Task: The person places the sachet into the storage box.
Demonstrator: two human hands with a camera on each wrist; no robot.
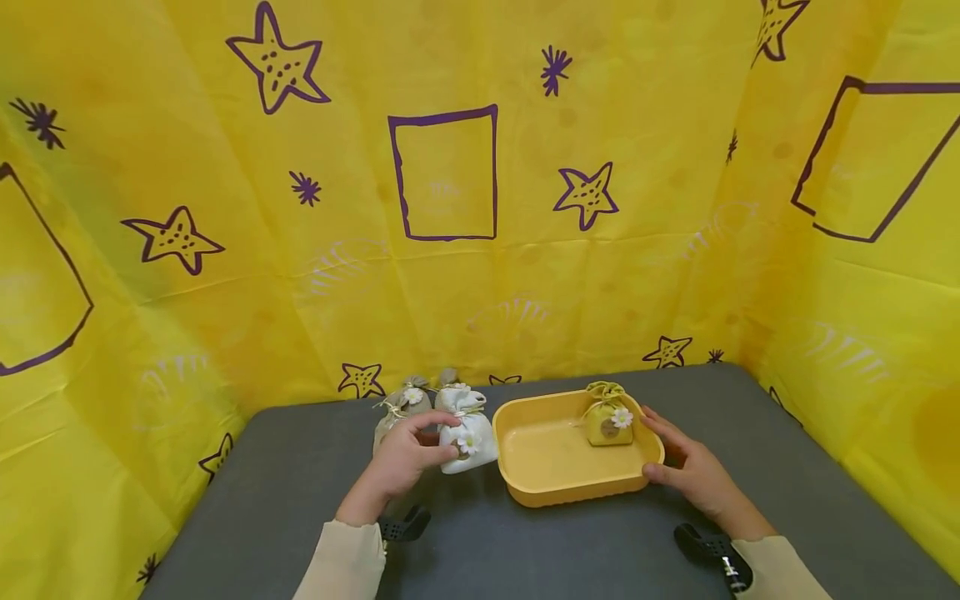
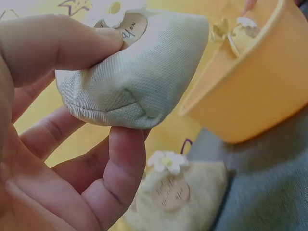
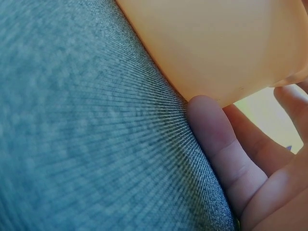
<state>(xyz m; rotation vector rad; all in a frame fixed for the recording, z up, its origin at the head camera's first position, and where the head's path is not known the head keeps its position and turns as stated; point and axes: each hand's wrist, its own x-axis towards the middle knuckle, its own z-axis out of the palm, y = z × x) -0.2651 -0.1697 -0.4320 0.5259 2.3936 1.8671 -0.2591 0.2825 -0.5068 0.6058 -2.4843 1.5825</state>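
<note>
Tray (image 1: 525, 487) w/ pouch (image 1: 609, 421) blocks mid; pouches (image 1: 408, 400) behind, table (image 1: 285, 492) free left.

White pouch (image 2: 139, 77) round label: partly hidden, letters "afon" legible.
Beige pouch (image 2: 180, 192) round label: script present, too blurred to read.

Cream long sleeves (image 1: 341, 560), black wrist-mounted camera straps (image 1: 712, 550), bare hands (image 1: 405, 458)

Grey table (image 1: 570, 550) bears a yellow tray (image 1: 558, 492) and pouches (image 1: 401, 408).
</note>
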